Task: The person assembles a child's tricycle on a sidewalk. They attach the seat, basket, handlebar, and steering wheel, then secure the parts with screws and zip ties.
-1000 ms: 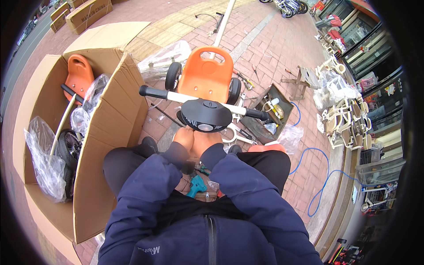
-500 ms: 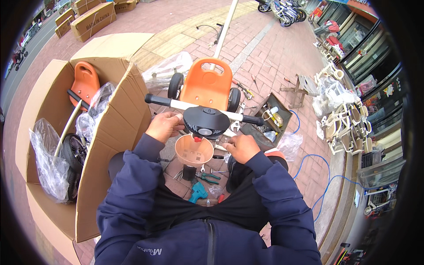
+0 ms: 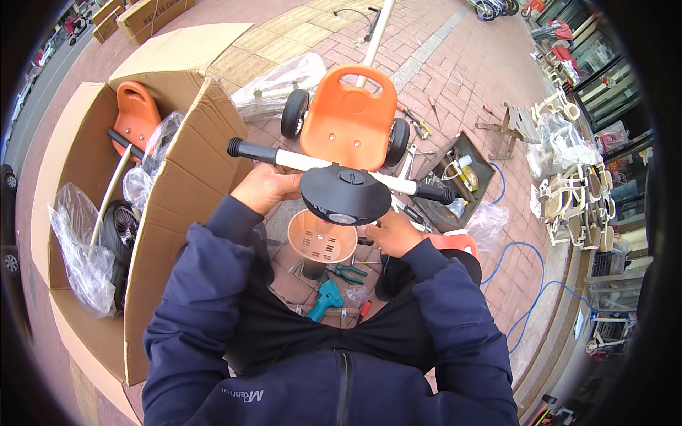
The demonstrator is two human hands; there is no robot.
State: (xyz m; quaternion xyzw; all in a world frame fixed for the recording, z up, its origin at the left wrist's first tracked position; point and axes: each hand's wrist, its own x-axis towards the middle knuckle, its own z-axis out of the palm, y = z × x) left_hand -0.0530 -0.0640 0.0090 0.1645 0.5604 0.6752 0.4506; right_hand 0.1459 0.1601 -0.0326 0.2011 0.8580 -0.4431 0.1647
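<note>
- Hands have parted since a second ago, when they sat together under the black headlamp housing (image 3: 344, 190); now they flank it, and a peach perforated basket (image 3: 304, 238) shows between them.
- Left hand (image 3: 261, 189) is up against the white handlebar (image 3: 297, 160), thumb reaching toward the housing, other fingers hidden; that position looks chosen to steady the bar, though how firmly it grips, I cannot tell.
- Right hand (image 3: 398, 233) comes in lower, just below and right of the housing, fingers curled inward; whether it pinches anything, the view doesn't say. Coming from below probably leaves the housing's top unobstructed.
- And the handlebar itself: right in front of the person, ahead of the orange seat (image 3: 344, 128), one black grip (image 3: 253, 151) out left and slightly higher, the opposite end lower right.
- Basket sits beneath the lamp, mouth facing up, between the legs (image 3: 273, 316), which may well help keep it within reach; whether it's fastened, can't tell.
- Down on the paving (image 3: 462, 312), a teal power drill (image 3: 327, 297) and green-handled pliers (image 3: 348, 274) lie near the person, handy, it seems, for quick pickup.
- Metal toolbox (image 3: 482, 156) lies open off to the right, presumably so its contents stay accessible.
</note>
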